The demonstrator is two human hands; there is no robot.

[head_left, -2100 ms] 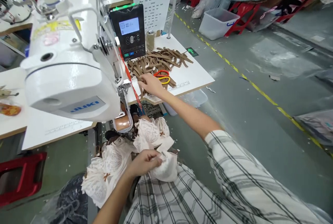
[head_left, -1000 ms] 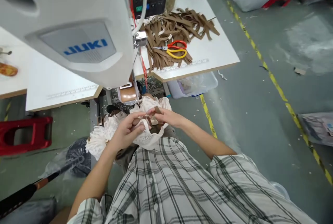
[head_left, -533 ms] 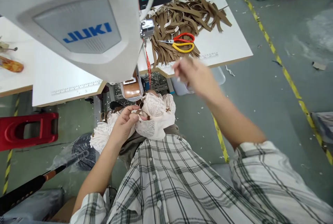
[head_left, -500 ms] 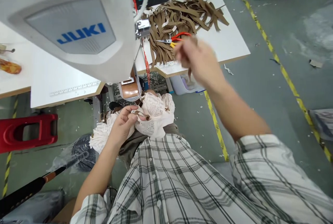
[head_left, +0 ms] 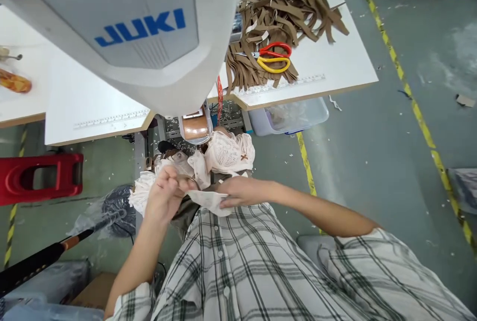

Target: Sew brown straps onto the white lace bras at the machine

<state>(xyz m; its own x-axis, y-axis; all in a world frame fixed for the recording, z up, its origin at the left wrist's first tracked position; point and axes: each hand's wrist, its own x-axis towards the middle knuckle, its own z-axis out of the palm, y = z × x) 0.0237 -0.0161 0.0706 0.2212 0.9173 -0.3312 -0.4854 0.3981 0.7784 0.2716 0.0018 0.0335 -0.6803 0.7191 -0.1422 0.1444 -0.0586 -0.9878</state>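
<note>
A pale pink lace bra (head_left: 229, 152) with a small brown bow lies across my lap, just in front of the sewing machine. Its light fabric band (head_left: 210, 201) stretches between my two hands. My left hand (head_left: 164, 193) is closed, pinching one end of that band, with a bit of brown strap near its fingertips. From the other side my right hand (head_left: 244, 190) grips the band's opposite end, its fingers partly hidden and slightly blurred. More gathered pale lace (head_left: 142, 189) lies beyond my left wrist.
A white JUKI sewing machine (head_left: 149, 28) hangs close above my lap. Red-and-yellow-handled scissors (head_left: 274, 57) lie on a heap of brown straps (head_left: 294, 13) on the white table (head_left: 346, 65). A clear plastic bin (head_left: 298, 115) stands beneath; a red stool (head_left: 69, 174) is at left.
My right hand has come down from beside the scissors and straps to the bra on my lap. Now it holds the fabric band, which my left hand has drawn nearer my body.
</note>
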